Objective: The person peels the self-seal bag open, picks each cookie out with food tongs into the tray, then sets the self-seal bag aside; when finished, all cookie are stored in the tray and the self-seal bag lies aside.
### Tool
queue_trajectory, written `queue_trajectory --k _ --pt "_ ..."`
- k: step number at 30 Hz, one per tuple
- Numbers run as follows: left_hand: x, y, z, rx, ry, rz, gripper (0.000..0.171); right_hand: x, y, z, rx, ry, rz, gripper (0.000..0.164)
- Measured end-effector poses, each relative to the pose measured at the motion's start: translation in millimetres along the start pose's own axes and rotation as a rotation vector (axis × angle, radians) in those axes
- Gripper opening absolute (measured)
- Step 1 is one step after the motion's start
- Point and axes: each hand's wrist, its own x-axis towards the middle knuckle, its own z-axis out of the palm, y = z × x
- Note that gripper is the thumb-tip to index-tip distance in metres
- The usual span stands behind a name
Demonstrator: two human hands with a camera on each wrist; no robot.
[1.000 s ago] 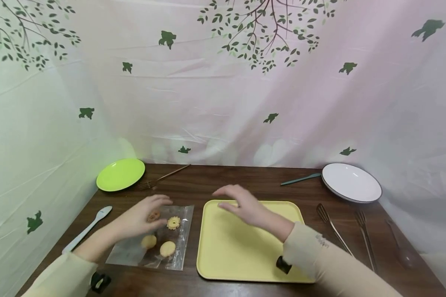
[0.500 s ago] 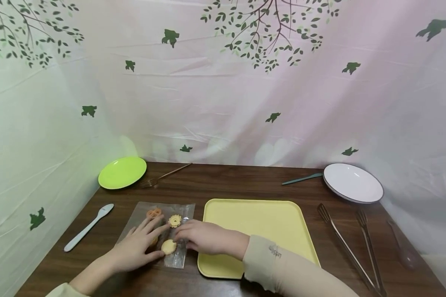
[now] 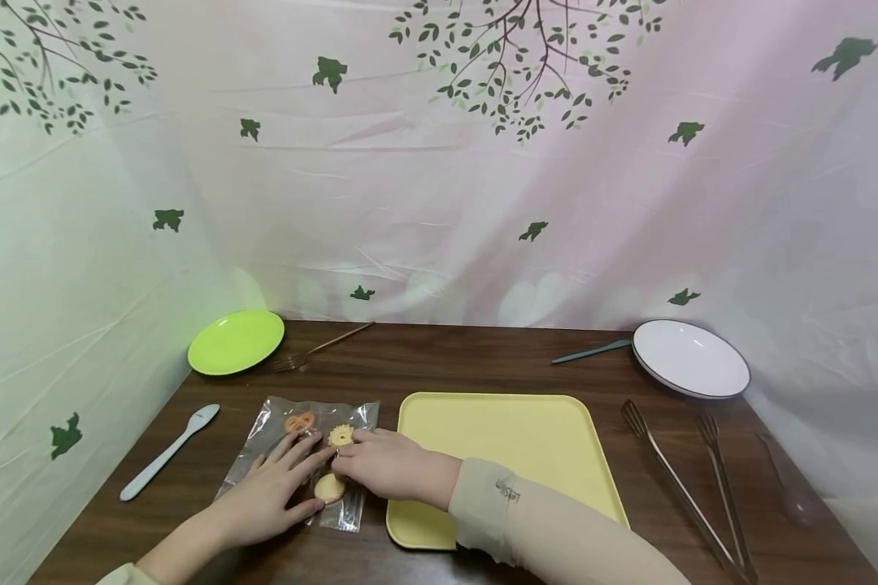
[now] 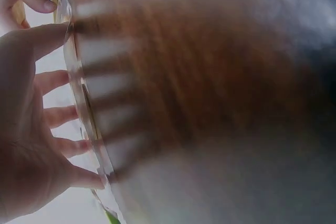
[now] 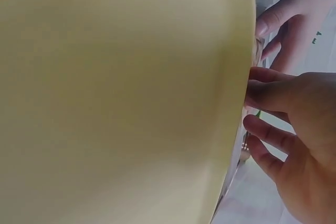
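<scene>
A clear plastic bag [image 3: 353, 518] lies on the table left of centre. On or inside it show a pretzel-shaped cookie [image 3: 299, 422], a flower-shaped cookie [image 3: 340, 435] and a round cookie [image 3: 329, 488]. My left hand [image 3: 267, 502] rests on the bag from the left with its fingers spread, thumb tip at the round cookie. From the right, my right hand [image 3: 388, 465] reaches over the bag with bent fingers, its tips between the flower-shaped and round cookies. Thumb and forefinger come close together in the right wrist view; I cannot tell what is between them.
A yellow tray [image 3: 497, 455] sits beneath my right forearm. Around it are a green plate [image 3: 236, 343], a white dish [image 3: 691, 357], a pale knife [image 3: 170, 452], a copper-coloured fork [image 3: 329, 343], a teal knife [image 3: 591, 352], metal utensils [image 3: 676, 483] and a dark spoon [image 3: 797, 512].
Both hands have come down to the bag, the left onto its left part, the right leftward from above the tray. In the last half second the right hand has shifted slightly left.
</scene>
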Motion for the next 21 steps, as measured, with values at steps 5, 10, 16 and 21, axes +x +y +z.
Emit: queue_trajectory --k 5,10,16,21 --pt "0.4 0.3 0.9 -0.002 -0.006 -0.002 0.067 5.8 -1.4 3.1 -0.021 -0.004 0.006 0.015" --pt "0.2 0.4 0.4 0.005 -0.018 -0.008 0.067 10.0 -3.6 2.3 -0.057 -0.002 -0.004 0.01" --pt "1.4 1.0 -0.7 0.02 -0.011 -0.007 0.067 10.3 -3.1 -1.3 -0.088 -0.012 -0.004 0.007" --pt "2.6 1.0 -1.3 0.017 -0.02 -0.017 0.067 6.6 0.4 -1.0 -0.082 0.001 -0.014 0.012"
